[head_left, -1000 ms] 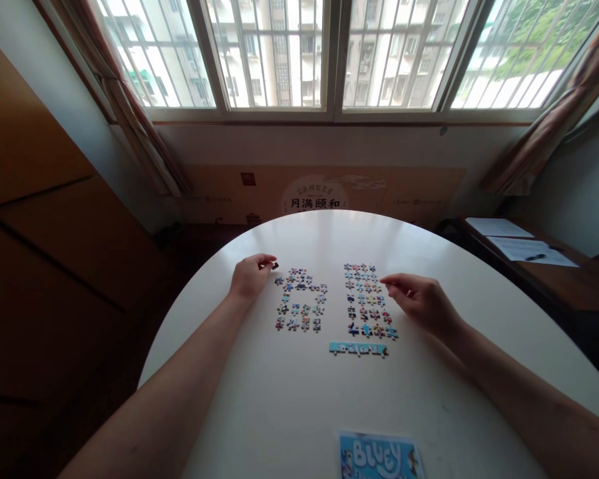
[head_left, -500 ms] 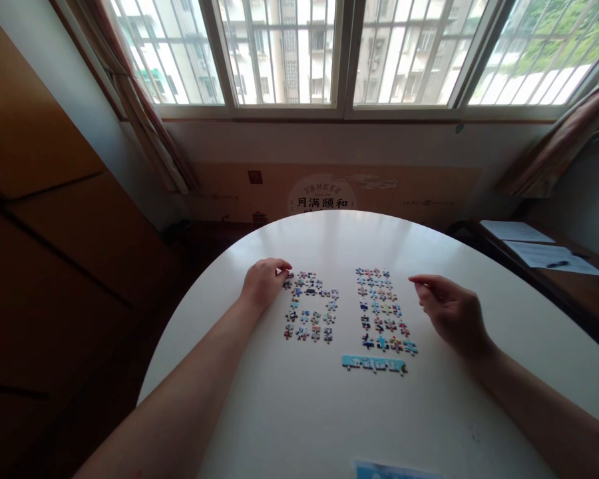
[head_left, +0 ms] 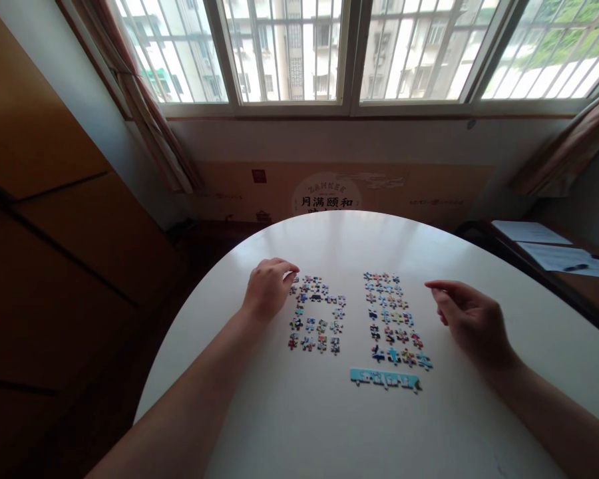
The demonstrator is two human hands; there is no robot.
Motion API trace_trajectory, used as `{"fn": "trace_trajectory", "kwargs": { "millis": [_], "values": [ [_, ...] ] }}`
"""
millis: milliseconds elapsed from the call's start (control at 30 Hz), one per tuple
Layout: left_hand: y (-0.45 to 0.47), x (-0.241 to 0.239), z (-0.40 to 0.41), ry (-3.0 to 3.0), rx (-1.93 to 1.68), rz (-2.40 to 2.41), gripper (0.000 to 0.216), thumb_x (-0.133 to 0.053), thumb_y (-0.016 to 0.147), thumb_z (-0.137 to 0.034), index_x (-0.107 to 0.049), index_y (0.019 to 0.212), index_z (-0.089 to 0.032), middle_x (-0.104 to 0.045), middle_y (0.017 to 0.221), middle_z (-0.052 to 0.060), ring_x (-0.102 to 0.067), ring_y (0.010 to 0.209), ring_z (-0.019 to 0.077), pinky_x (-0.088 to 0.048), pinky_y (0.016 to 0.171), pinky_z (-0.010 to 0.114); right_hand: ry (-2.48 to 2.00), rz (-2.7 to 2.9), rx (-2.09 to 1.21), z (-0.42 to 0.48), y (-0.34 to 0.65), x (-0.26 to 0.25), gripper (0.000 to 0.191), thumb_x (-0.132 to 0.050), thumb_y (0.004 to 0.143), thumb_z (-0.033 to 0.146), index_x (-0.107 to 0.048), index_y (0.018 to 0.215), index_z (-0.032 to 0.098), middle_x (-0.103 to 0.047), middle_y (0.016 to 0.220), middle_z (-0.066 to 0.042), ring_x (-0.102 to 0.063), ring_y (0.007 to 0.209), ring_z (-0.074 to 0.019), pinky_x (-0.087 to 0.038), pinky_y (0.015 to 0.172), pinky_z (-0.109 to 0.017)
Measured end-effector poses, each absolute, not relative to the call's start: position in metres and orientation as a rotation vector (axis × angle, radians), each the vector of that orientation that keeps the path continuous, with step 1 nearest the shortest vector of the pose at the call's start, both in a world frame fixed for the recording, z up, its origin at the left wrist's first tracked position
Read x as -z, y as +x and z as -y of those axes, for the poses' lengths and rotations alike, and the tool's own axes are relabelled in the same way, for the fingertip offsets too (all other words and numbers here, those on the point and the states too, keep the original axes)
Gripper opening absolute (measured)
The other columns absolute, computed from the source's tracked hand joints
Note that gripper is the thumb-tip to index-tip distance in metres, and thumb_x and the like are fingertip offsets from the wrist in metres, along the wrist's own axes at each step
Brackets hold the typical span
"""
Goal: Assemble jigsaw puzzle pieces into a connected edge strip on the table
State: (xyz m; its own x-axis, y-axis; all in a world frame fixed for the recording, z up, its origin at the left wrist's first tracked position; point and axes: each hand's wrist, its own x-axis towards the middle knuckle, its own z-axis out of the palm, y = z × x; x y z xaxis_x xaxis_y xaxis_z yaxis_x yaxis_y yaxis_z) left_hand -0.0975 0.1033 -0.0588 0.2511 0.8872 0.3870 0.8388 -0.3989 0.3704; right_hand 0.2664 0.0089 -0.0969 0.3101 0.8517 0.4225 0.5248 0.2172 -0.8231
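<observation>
My left hand (head_left: 268, 287) is by the upper left corner of the left group of jigsaw pieces (head_left: 322, 326), thumb and forefinger brought together. Whatever lies between those fingertips is too small to make out. To the right of the other group of jigsaw pieces (head_left: 387, 318), my right hand (head_left: 472, 320) hovers with curled fingers, its thumb close against the forefinger and nothing visible in it. A joined light-blue puzzle strip (head_left: 385, 379) with white figures lies below the right group, apart from both hands.
The pieces lie in loose rows on a round white table (head_left: 299, 412). Beyond its far edge are a printed panel (head_left: 379, 189) and barred windows. Papers (head_left: 564, 256) and a dark pen rest on a side surface at right. A wooden cabinet (head_left: 54, 266) stands at left.
The view has shifted slightly, so pieces and strip appear lower and further right. A blue printed item at the bottom edge has left view. My hands keep much the same pose.
</observation>
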Motion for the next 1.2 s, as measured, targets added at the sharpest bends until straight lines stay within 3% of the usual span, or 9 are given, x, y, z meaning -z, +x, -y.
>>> {"fn": "trace_trajectory", "kwargs": {
  "millis": [800, 1000, 1200],
  "values": [
    [-0.088, 0.052, -0.094, 2.522, -0.803, -1.585, 0.025, -0.059, 0.091, -0.011, -0.080, 0.097, -0.023, -0.076, 0.109, 0.008, -0.065, 0.108, 0.0287, -0.051, 0.100, 0.050, -1.440, 1.387, -0.378, -0.010, 0.264, 0.094, 0.031, -0.067, 0.092, 0.044, -0.078, 0.100, 0.016, -0.062, 0.063, -0.002, -0.057, 0.051, -0.0144, -0.047, 0.047, -0.025],
    [-0.066, 0.047, -0.077, 2.675, -0.660, -1.336, 0.019, -0.065, 0.093, -0.016, -0.080, 0.100, -0.024, -0.073, 0.125, 0.009, -0.061, 0.122, 0.0307, -0.045, 0.109, 0.056, -1.435, 1.390, -0.375, -0.010, 0.263, 0.092, 0.031, -0.067, 0.091, 0.043, -0.078, 0.099, 0.015, -0.061, 0.060, -0.001, -0.055, 0.050, -0.0140, -0.045, 0.047, -0.025],
    [-0.047, 0.053, -0.067, 2.780, -0.465, -1.266, 0.021, -0.069, 0.092, -0.020, -0.079, 0.110, -0.025, -0.061, 0.147, 0.011, -0.048, 0.142, 0.0353, -0.031, 0.120, 0.066, -1.435, 1.390, -0.388, -0.011, 0.261, 0.091, 0.031, -0.066, 0.091, 0.040, -0.078, 0.099, 0.014, -0.060, 0.061, -0.001, -0.053, 0.051, -0.0134, -0.044, 0.048, -0.025]
  ]
}}
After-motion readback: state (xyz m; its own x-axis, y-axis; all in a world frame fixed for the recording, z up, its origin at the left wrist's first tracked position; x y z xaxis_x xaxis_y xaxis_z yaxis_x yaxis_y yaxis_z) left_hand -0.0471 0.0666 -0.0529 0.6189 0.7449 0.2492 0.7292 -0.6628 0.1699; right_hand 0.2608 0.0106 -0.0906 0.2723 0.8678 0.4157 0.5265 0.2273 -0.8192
